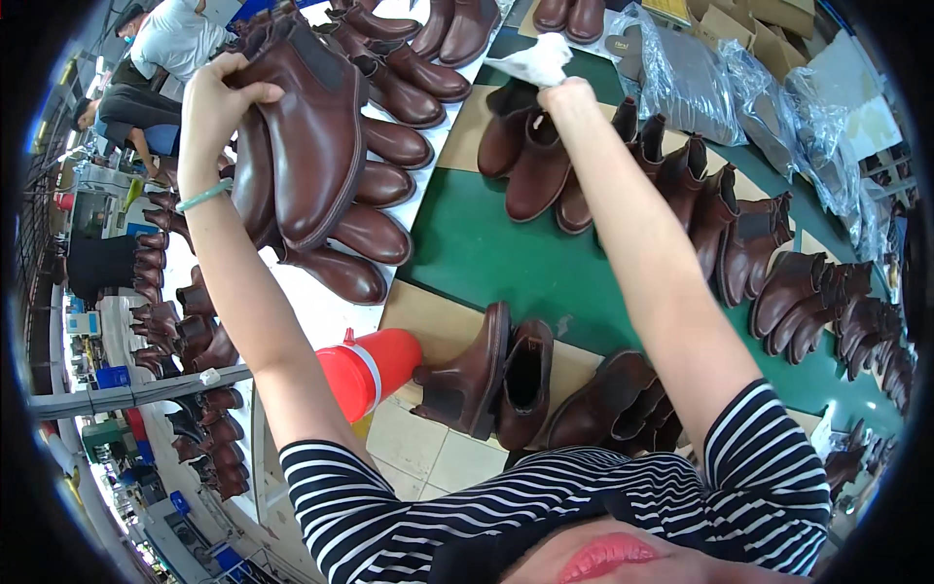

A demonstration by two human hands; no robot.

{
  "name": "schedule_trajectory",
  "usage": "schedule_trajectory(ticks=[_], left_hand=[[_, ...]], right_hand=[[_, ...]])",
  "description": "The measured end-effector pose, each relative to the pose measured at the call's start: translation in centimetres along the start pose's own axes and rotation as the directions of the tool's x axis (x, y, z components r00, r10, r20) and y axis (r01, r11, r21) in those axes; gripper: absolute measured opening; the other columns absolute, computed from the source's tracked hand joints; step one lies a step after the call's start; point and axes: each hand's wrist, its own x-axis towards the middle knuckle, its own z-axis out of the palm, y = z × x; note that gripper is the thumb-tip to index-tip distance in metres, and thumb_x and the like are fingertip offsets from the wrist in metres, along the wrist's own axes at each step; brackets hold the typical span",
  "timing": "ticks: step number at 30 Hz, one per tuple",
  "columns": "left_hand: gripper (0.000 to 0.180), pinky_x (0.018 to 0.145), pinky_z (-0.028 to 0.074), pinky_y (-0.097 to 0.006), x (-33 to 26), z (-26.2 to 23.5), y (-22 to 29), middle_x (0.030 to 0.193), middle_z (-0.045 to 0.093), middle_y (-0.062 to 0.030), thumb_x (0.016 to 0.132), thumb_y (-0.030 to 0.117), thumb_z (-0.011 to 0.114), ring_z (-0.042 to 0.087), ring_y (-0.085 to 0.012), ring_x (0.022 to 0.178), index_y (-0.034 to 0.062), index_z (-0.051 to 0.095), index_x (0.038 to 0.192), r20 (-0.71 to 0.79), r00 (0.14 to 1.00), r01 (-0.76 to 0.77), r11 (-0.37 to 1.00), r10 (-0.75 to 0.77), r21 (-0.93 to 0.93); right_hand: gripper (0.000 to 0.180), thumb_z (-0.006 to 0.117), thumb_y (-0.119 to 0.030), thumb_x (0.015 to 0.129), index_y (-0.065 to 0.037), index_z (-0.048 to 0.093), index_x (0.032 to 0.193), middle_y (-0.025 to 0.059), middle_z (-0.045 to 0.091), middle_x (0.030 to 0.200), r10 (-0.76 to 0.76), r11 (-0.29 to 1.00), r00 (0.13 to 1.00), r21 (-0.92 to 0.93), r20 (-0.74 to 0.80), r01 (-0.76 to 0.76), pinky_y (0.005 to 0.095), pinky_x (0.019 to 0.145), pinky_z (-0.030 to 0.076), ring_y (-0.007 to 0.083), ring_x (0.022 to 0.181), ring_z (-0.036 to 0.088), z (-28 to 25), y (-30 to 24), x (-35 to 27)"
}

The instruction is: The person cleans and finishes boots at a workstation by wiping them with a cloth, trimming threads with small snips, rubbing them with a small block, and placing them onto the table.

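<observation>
My left hand (220, 99) is raised at the upper left, its thumb and fingers closed on the upper part of a pair of brown leather ankle boots (313, 146). The boots hang side by side, toes toward me, with dark elastic panels at their sides. Further right, my right hand (567, 93) is closed round a crumpled white cloth (538, 60). It is above a brown boot (538, 175) standing on the green table (477, 234). Most of my right fingers are hidden by the hand and cloth.
Several brown boots (373, 236) crowd the white table at left. More boots (757, 238) line the green table to the right. Near me are a red cylindrical container (368, 372) and boots (526, 384). Plastic-wrapped grey items (681, 88) lie far right. Other people (180, 44) work far left.
</observation>
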Motion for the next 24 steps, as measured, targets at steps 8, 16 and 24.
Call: schedule_trajectory(ticks=[8, 16, 24], left_hand=[[0.046, 0.062, 0.040, -0.039, -1.2, 4.8, 1.2, 0.065, 0.048, -0.0137, 0.051, 0.020, 0.084, 0.046, -0.0297, 0.062, -0.0034, 0.047, 0.067, 0.101, 0.985, -0.138, 0.990, 0.139, -0.022], [0.044, 0.065, 0.044, -0.039, -2.2, 8.6, 5.8, 0.074, 0.058, -0.0168, 0.049, 0.020, 0.087, 0.057, -0.0328, 0.069, -0.0043, 0.058, 0.073, 0.179, 0.962, -0.174, 0.969, 0.204, -0.173], [0.046, 0.058, 0.044, -0.036, -4.9, 7.3, 5.2, 0.064, 0.054, -0.0139, 0.052, 0.021, 0.088, 0.054, -0.0236, 0.058, -0.0041, 0.055, 0.070, 0.123, 0.956, -0.234, 0.946, 0.265, -0.223]], right_hand=[[0.035, 0.033, -0.003, 0.095, 0.012, 0.035, 0.127, 0.0347, 0.047, 0.123, 0.226, 0.899, 0.971, -0.401, 0.076, -0.178, 0.0559, 0.096, 0.047, 0.0450, 0.109, 0.055, -1.8, -12.1, 0.2], [0.024, 0.061, -0.008, 0.085, -0.002, 0.063, 0.108, 0.0057, 0.065, 0.076, 0.338, 0.164, 0.939, -0.986, 0.067, 0.011, 0.0229, 0.047, 0.046, 0.0113, 0.057, 0.057, -3.7, -18.1, -11.4], [0.018, 0.064, -0.005, 0.080, 0.004, 0.067, 0.095, 0.0091, 0.065, 0.072, 0.305, -0.386, 0.947, -0.895, 0.105, 0.223, 0.0259, 0.058, 0.048, 0.0144, 0.065, 0.061, -8.3, -11.5, -14.7]])
